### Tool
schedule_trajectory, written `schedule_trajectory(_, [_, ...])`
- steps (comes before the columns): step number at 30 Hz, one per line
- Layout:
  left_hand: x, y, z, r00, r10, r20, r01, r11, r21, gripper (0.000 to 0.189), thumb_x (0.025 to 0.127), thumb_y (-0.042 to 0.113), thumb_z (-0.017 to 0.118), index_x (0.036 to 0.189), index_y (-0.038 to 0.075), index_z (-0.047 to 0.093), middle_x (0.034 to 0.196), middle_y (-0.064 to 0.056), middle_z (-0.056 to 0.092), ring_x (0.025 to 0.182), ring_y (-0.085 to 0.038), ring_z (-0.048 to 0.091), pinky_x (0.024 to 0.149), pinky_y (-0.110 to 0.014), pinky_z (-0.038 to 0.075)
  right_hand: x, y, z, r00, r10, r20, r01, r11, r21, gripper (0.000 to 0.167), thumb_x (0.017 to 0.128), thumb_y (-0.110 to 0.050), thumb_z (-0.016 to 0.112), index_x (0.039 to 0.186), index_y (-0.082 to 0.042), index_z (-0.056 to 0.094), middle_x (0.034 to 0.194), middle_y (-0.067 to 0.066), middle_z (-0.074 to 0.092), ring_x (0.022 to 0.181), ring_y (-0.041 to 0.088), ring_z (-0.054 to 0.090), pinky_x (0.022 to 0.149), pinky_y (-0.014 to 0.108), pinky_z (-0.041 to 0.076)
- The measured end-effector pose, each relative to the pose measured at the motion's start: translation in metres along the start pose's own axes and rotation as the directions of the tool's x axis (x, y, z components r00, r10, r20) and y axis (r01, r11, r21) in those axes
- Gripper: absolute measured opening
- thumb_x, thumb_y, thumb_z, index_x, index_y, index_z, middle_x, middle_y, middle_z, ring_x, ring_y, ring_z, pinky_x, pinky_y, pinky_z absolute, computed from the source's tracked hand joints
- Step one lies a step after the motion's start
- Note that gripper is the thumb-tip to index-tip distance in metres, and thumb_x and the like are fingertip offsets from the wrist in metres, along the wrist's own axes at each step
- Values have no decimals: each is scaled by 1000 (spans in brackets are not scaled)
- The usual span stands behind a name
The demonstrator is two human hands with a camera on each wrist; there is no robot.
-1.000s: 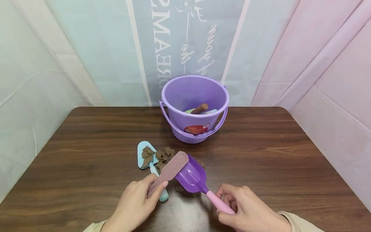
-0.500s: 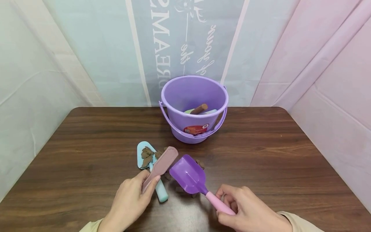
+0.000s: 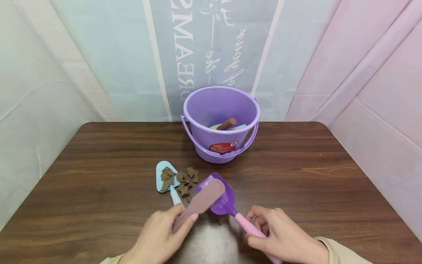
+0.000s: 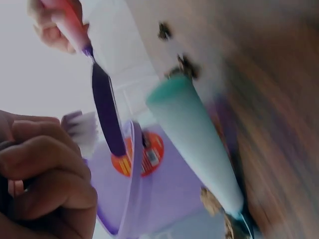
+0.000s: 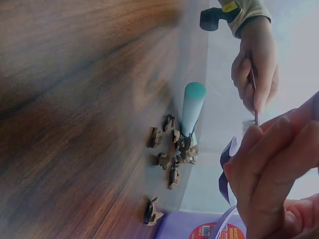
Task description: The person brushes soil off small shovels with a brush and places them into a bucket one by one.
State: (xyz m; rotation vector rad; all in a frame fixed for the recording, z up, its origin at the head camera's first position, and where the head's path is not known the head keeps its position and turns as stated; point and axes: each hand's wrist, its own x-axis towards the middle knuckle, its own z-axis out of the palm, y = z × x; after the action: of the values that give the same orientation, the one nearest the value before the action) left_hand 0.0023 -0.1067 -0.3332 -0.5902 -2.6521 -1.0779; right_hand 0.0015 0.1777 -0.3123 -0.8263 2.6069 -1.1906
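Observation:
My left hand (image 3: pixel 161 234) grips a pinkish-brown flat brush (image 3: pixel 206 198); its pale bristles show in the left wrist view, pointing down. My right hand (image 3: pixel 281 234) holds a purple toy shovel (image 3: pixel 227 205) by its pink handle, the scoop raised over the table. In the head view the brush overlaps the scoop. Just left of them lies a light blue trowel (image 3: pixel 176 196) with brown crumbled clumps (image 3: pixel 167 175) on its blade. More clumps (image 3: pixel 191 174) lie on the table beside it, and a small one (image 3: pixel 221 220) sits below the shovel.
A purple bucket (image 3: pixel 217 146) stands at the back of the brown wooden table (image 3: pixel 99 165), its handle hanging down in front. Inside it are a brown stick-like handle (image 3: pixel 227 124) and pale green and blue pieces. Cloth curtains surround the table's back and sides.
The brush first moves left off the scoop, over the clumps by the trowel, then swings back right across the scoop. The shovel tilts slightly while my right hand stays nearly in place.

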Motion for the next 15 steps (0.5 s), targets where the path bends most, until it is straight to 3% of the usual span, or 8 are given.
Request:
schedule_trajectory(3, [-2, 1, 6, 994, 97, 46, -97, 995, -10, 17, 90, 30, 66, 78, 26, 55, 54, 23, 31, 48, 12, 27, 43, -8, 21, 1, 0, 0, 1000, -1, -3, 1, 1000, 1, 25, 75, -8, 71, 90, -21, 57, 58, -22, 50, 43, -18, 39, 39, 11, 33])
schedule_trajectory(7, [-2, 2, 11, 987, 140, 74, -140, 990, -13, 22, 90, 31, 66, 75, 25, 52, 54, 23, 29, 48, 13, 26, 43, -8, 19, 0, -2, 0, 1000, 10, -6, -10, 1000, 1, 29, 73, -6, 72, 88, -25, 56, 58, -24, 48, 44, -18, 38, 38, 11, 33])
schedule_trajectory(15, [1, 0, 5, 998, 34, 61, -39, 996, 78, 24, 90, 34, 66, 73, 26, 51, 54, 21, 27, 48, 7, 28, 43, -14, 22, -4, -4, 0, 1000, 16, 15, -16, 998, 56, 26, 75, -5, 71, 89, -21, 56, 56, -22, 48, 41, -17, 39, 33, 11, 33])
